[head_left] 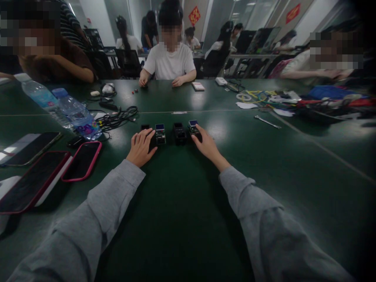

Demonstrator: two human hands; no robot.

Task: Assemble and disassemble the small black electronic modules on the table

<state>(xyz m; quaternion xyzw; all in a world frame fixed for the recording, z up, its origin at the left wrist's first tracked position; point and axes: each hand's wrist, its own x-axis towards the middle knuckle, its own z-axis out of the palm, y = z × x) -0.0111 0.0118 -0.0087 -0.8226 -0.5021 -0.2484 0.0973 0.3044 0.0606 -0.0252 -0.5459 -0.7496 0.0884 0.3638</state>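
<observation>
Four small pieces stand in a row on the green table point(176, 188), between and under my hands. My left hand point(141, 148) curves over a black plastic case point(145, 127) at the left end, thumb on the near side, hiding most of it. Just right of those fingers lies a circuit board with a small screen point(160, 134), untouched. Beside it is an open-looking black housing point(179, 134), also untouched. At the right end, my right hand point(207, 145) has thumb and forefinger on a second circuit board with a screen point(193, 123), partly covering it.
To the left are two water bottles point(78, 113), black cables point(120, 117) and several phones point(82, 161). A wrench point(267, 122) and a heap of coloured wires point(264, 96) lie to the right. A person in a white shirt point(169, 62) sits opposite, hands on the table.
</observation>
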